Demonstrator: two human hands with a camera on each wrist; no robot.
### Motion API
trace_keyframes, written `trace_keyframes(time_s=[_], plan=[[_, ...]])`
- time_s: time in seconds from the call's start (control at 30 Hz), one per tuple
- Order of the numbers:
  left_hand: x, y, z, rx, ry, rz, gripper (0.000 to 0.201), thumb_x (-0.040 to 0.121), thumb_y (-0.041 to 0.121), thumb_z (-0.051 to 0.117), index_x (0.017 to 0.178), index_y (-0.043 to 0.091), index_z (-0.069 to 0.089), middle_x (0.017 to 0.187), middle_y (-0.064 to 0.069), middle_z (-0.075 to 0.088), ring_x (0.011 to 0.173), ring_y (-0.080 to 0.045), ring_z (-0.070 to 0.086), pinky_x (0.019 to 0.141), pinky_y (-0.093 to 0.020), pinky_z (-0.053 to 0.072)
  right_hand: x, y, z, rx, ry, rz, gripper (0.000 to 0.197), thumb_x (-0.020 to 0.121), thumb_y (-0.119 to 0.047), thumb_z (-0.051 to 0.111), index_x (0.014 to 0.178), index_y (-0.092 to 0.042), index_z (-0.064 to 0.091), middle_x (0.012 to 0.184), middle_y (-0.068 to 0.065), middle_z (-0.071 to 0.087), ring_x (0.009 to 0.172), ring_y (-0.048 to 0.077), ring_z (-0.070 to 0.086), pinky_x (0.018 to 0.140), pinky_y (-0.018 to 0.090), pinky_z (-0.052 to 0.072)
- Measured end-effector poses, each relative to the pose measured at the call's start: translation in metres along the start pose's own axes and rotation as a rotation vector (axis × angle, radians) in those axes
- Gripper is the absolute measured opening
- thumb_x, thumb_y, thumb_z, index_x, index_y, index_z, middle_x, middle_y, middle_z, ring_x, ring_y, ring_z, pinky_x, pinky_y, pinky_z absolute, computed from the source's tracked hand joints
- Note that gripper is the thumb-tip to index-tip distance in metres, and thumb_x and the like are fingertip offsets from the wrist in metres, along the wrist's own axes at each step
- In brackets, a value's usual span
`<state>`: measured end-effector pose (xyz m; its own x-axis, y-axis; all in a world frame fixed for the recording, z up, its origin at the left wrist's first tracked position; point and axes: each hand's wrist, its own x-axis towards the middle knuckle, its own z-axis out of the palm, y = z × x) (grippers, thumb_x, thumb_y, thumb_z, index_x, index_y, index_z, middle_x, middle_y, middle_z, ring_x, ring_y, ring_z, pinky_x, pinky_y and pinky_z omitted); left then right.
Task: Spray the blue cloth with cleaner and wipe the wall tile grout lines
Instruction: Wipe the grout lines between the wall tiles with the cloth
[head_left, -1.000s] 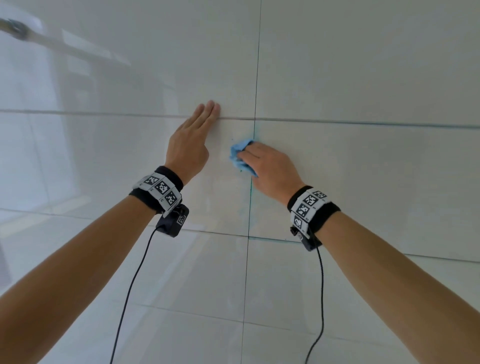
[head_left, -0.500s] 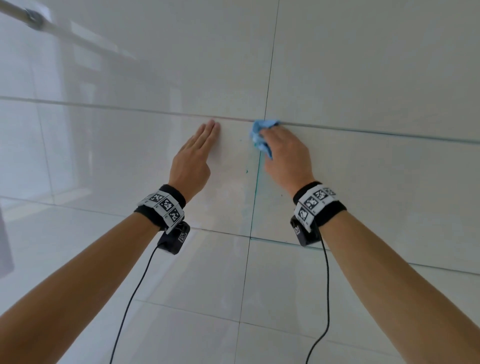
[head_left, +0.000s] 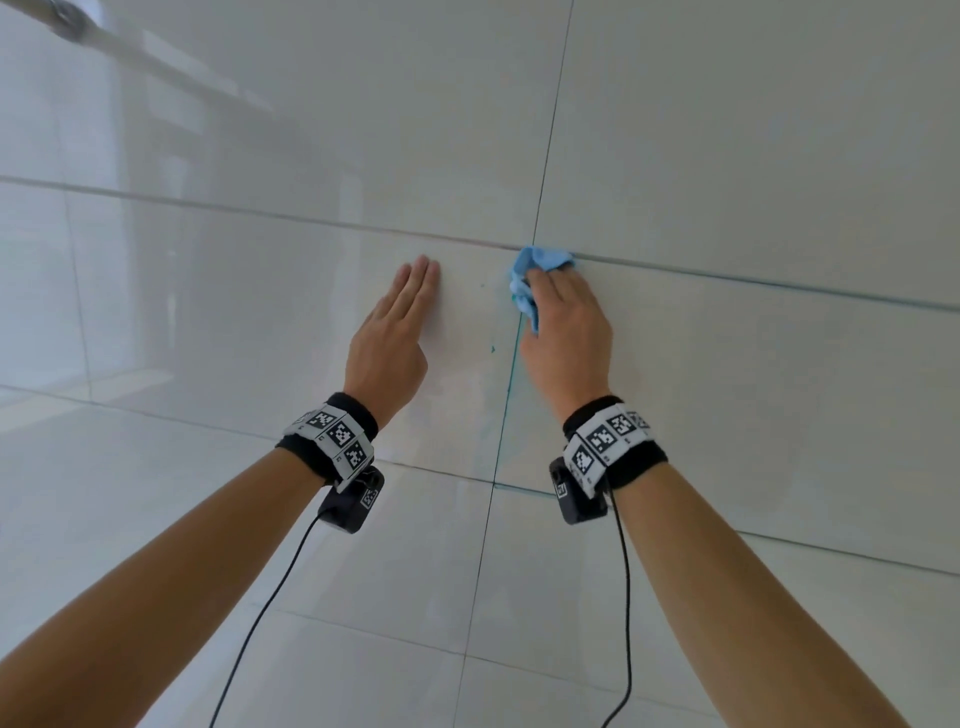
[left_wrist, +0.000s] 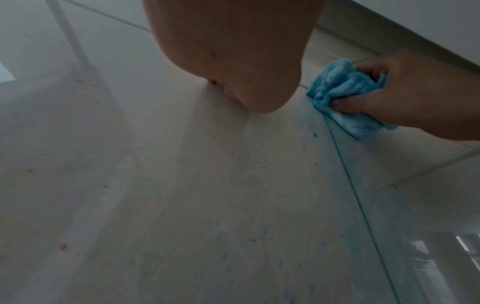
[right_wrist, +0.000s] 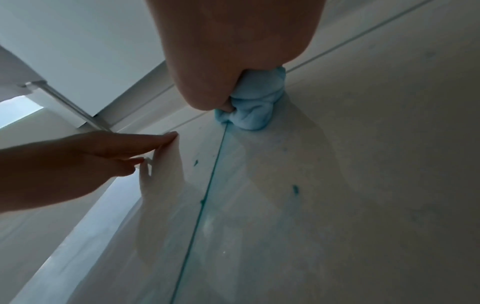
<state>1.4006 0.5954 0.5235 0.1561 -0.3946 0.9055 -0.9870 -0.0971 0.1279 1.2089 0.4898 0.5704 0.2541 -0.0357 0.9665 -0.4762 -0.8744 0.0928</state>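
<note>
**Cloth Held at the Crossing of Two Grout Lines**

A crumpled light-blue cloth (head_left: 535, 270) is gripped in the right hand (head_left: 566, 332), the fingers being curled round it and the thumb pinched against its lower fold. The cloth is pressed to the glossy white tiled wall (head_left: 727, 156) exactly where the thin vertical grout line (head_left: 506, 395) is met by the horizontal grout line (head_left: 753, 283) — the wad sits on the crossing itself. Below the cloth, the vertical line is tinted teal, and a few small teal specks (right_wrist: 295, 189) are scattered on the tiles to either side of it.

The left hand (head_left: 395, 332) is laid flat against the tile just left of the vertical line, fingers straight and pressed together, nothing being held. It is kept apart from the cloth by a strip of bare tile.

Black wristbands with printed square markers (head_left: 605, 441) are worn on both wrists — a small black camera and a cable hang beneath each. A metal rail (head_left: 130, 47) is seen at the upper left.
</note>
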Motion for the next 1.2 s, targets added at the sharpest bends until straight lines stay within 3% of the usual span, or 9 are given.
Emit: trace_keyframes(time_s=[0.07,0.2,0.37,0.5,0.63,0.8,0.87,1.0,1.2], plan=[[-0.001,0.001,0.003,0.007,0.011,0.0,0.096,0.081,-0.018,0.04,0.166,0.019,0.017,0.173,0.004,0.016,0.16,-0.015,0.014,0.117,-0.04,0.044,-0.014,0.0,0.005,-0.013,-0.018,-0.017,0.044,0.076,0.003,0.075,0.119,-0.003,0.069,0.112,0.012,0.071,0.107,0.032,0.066,0.089,0.042,0.059],[-0.003,0.001,0.005,0.005,0.016,-0.002,0.097,0.08,-0.019,0.04,0.167,0.019,0.016,0.173,0.004,0.016,0.16,-0.014,0.012,0.118,-0.04,0.044,-0.014,0.011,0.002,-0.052,-0.031,-0.104,0.039,0.084,-0.002,0.069,0.123,-0.003,0.067,0.117,0.012,0.071,0.115,0.032,0.064,0.11,0.043,0.049],[-0.005,0.0,0.006,0.007,0.017,-0.004,0.097,0.08,-0.019,0.039,0.166,0.019,0.017,0.173,0.005,0.016,0.16,-0.014,0.013,0.115,-0.04,0.047,-0.001,0.006,0.004,-0.02,0.052,0.001,0.037,0.077,0.006,0.073,0.113,-0.001,0.068,0.115,0.015,0.071,0.114,0.034,0.064,0.102,0.045,0.055],[-0.008,0.0,0.008,0.01,0.019,-0.004,0.098,0.079,-0.019,0.039,0.167,0.019,0.016,0.173,0.004,0.015,0.16,-0.014,0.011,0.116,-0.04,0.046,-0.033,0.001,0.01,-0.02,-0.023,-0.077,0.035,0.082,0.0,0.073,0.117,-0.002,0.068,0.117,0.014,0.071,0.116,0.034,0.064,0.103,0.045,0.055],[-0.01,0.002,0.011,-0.002,0.032,-0.009,0.099,0.078,-0.019,0.037,0.167,0.02,0.016,0.173,0.005,0.015,0.16,-0.013,0.01,0.116,-0.041,0.045,-0.017,0.003,0.007,-0.009,-0.051,-0.09,0.043,0.082,0.001,0.074,0.124,-0.003,0.067,0.118,0.012,0.071,0.117,0.032,0.064,0.104,0.041,0.053],[-0.01,0.005,0.017,-0.02,0.071,-0.019,0.097,0.077,-0.019,0.036,0.166,0.016,0.019,0.173,0.001,0.018,0.16,-0.015,0.011,0.118,-0.044,0.043,0.008,-0.012,0.009,0.072,-0.01,-0.065,0.033,0.083,-0.001,0.059,0.114,-0.004,0.068,0.115,0.01,0.071,0.116,0.029,0.062,0.099,0.04,0.055],[-0.01,0.005,0.018,-0.029,0.071,-0.016,0.097,0.077,-0.019,0.036,0.166,0.016,0.019,0.173,0.001,0.019,0.16,-0.015,0.012,0.119,-0.043,0.042,-0.006,-0.013,0.018,0.078,-0.046,-0.139,0.032,0.083,0.0,0.064,0.114,-0.006,0.069,0.116,0.01,0.07,0.116,0.029,0.062,0.1,0.039,0.053],[-0.012,0.002,0.016,-0.049,0.045,0.003,0.097,0.078,-0.019,0.037,0.166,0.017,0.018,0.173,0.004,0.016,0.16,-0.013,0.01,0.116,-0.039,0.046,-0.034,-0.009,0.031,0.019,-0.189,-0.464,0.033,0.08,-0.001,0.075,0.113,-0.007,0.071,0.112,0.011,0.071,0.114,0.032,0.064,0.111,0.04,0.046],[-0.019,-0.001,0.009,-0.016,-0.001,0.0,0.099,0.078,-0.019,0.038,0.166,0.021,0.02,0.172,0.007,0.018,0.159,-0.011,0.014,0.108,-0.026,0.047,0.02,-0.013,0.023,0.01,0.011,-0.211,0.036,0.085,-0.005,0.06,0.121,-0.004,0.069,0.123,0.015,0.071,0.121,0.034,0.064,0.115,0.041,0.043]])
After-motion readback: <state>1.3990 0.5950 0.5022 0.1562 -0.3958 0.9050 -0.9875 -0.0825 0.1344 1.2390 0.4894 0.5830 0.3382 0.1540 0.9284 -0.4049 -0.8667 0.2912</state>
